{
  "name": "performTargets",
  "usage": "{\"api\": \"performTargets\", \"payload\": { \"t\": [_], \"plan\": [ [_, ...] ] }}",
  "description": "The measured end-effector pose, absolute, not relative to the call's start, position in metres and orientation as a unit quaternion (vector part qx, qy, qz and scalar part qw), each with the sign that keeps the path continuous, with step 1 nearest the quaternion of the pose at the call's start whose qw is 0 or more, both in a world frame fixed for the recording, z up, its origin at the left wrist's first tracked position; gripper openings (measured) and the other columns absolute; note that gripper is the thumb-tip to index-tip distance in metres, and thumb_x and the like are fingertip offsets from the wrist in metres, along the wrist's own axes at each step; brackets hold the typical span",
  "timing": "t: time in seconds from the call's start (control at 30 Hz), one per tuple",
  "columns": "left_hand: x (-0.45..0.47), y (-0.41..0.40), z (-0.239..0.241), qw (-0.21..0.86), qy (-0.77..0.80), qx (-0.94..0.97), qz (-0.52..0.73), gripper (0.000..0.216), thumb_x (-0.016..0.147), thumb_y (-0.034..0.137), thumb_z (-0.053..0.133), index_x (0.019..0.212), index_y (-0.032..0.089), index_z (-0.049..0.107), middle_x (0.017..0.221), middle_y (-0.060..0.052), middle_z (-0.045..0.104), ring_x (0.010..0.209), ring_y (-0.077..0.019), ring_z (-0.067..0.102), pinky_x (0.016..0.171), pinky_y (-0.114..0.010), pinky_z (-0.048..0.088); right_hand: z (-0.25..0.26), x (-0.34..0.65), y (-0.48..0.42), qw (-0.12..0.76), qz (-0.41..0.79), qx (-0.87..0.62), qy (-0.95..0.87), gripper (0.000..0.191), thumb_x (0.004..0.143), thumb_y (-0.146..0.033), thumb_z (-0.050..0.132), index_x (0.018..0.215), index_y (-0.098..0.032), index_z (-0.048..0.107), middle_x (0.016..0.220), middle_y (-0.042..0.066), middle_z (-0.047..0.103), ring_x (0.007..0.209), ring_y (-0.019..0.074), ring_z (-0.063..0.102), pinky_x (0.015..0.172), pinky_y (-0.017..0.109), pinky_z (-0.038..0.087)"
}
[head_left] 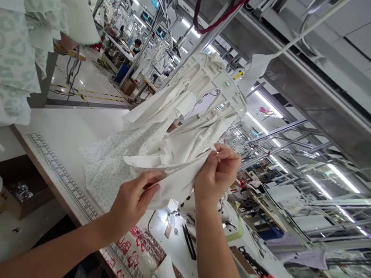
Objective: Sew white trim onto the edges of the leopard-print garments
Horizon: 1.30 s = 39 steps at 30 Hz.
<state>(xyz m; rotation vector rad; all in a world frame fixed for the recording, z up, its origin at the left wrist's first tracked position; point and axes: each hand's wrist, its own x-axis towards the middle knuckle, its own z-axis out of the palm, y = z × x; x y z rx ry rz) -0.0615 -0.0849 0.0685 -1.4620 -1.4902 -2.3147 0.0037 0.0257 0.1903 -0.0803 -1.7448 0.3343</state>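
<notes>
A bundle of white fabric pieces hangs from a white plastic overhead carrier clamp and drapes onto the table. My left hand pinches the lower edge of one white piece between thumb and fingers. My right hand is closed on the upper corner of the same piece, fingers pinched together near the clamp's underside. A pale green-patterned fabric lies beneath the white pieces on the table.
A white worktable with a printed ruler along its front edge. A white sewing machine with black scissors stands below my hands. Patterned garments hang at left. A brown box sits under the table. A distant worker sits at back.
</notes>
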Motion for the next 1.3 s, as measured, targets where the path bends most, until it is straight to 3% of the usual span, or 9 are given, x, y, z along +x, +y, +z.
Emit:
{"api": "performTargets", "payload": {
  "t": [0.13,0.43,0.5,0.6,0.73,0.83,0.97,1.13,1.3],
  "plan": [
    [-0.061,-0.086,0.059,0.004,-0.480,-0.488,-0.729,0.008,0.087,0.014,0.054,0.085,0.016,0.062,0.072,0.002,0.065,0.062,-0.0090,0.061,0.058,-0.015,0.046,0.196,0.004,0.027,0.652,0.148,-0.035,-0.743,0.011,0.084,-0.015,0.051,0.081,-0.021,0.041,0.086,0.001,0.048,0.084,0.0121,0.051,0.082,0.031,0.040],
    [-0.085,-0.094,0.051,0.076,-0.505,-0.442,-0.737,0.008,0.085,0.017,0.059,0.077,0.017,0.060,0.073,-0.001,0.058,0.075,-0.0149,0.057,0.069,-0.026,0.047,0.200,0.008,0.036,0.675,0.174,-0.043,-0.715,0.016,0.080,-0.023,0.058,0.080,-0.022,0.042,0.087,0.001,0.049,0.085,0.0153,0.052,0.082,0.038,0.044],
    [-0.096,-0.093,0.054,0.133,-0.516,-0.432,-0.728,0.009,0.084,0.018,0.061,0.076,0.017,0.059,0.083,-0.004,0.058,0.093,-0.0201,0.055,0.082,-0.034,0.046,0.199,0.008,0.036,0.678,0.184,-0.038,-0.710,0.018,0.079,-0.022,0.059,0.080,-0.022,0.042,0.086,0.001,0.049,0.084,0.0155,0.053,0.082,0.039,0.044],
    [-0.112,-0.091,0.062,0.200,-0.526,-0.470,-0.679,0.012,0.085,0.017,0.059,0.074,0.015,0.057,0.117,-0.011,0.053,0.125,-0.0280,0.039,0.101,-0.046,0.036,0.199,0.008,0.037,0.680,0.171,-0.048,-0.712,0.018,0.078,-0.025,0.059,0.080,-0.022,0.041,0.085,0.001,0.049,0.084,0.0161,0.054,0.079,0.038,0.046],
    [-0.131,-0.089,0.074,0.162,-0.505,-0.580,-0.618,0.016,0.087,0.018,0.055,0.072,0.015,0.054,0.138,-0.011,0.042,0.136,-0.0291,0.024,0.109,-0.049,0.027,0.200,0.010,0.040,0.676,0.155,-0.053,-0.719,0.022,0.078,-0.030,0.059,0.080,-0.023,0.039,0.084,0.000,0.049,0.082,0.0170,0.056,0.073,0.038,0.048],
    [-0.141,-0.087,0.076,0.069,-0.483,-0.618,-0.616,0.016,0.085,0.021,0.058,0.070,0.017,0.055,0.114,-0.008,0.062,0.123,-0.0258,0.047,0.105,-0.044,0.036,0.201,0.013,0.042,0.676,0.165,-0.043,-0.717,0.023,0.077,-0.030,0.062,0.080,-0.022,0.040,0.084,0.000,0.050,0.079,0.0163,0.055,0.070,0.035,0.047],
    [-0.139,-0.089,0.072,0.024,-0.494,-0.581,-0.646,0.012,0.085,0.025,0.060,0.075,0.017,0.058,0.080,-0.002,0.068,0.085,-0.0184,0.067,0.074,-0.027,0.052,0.200,0.016,0.046,0.686,0.186,-0.031,-0.703,0.023,0.076,-0.026,0.064,0.080,-0.022,0.042,0.085,0.000,0.051,0.074,0.0139,0.053,0.066,0.032,0.046],
    [-0.127,-0.103,0.070,-0.002,-0.504,-0.536,-0.678,0.012,0.083,0.026,0.063,0.074,0.018,0.060,0.072,0.001,0.069,0.071,-0.0138,0.067,0.060,-0.018,0.050,0.197,0.017,0.050,0.690,0.197,-0.032,-0.696,0.022,0.076,-0.027,0.063,0.080,-0.021,0.042,0.082,0.000,0.050,0.072,0.0141,0.052,0.066,0.033,0.045],
    [-0.121,-0.107,0.069,-0.009,-0.487,-0.545,-0.683,0.010,0.082,0.021,0.063,0.074,0.018,0.059,0.075,0.001,0.069,0.073,-0.0135,0.068,0.064,-0.018,0.052,0.196,0.016,0.052,0.703,0.191,-0.039,-0.684,0.024,0.074,-0.028,0.064,0.078,-0.021,0.042,0.083,0.001,0.051,0.076,0.0148,0.054,0.069,0.034,0.046]
  ]
}}
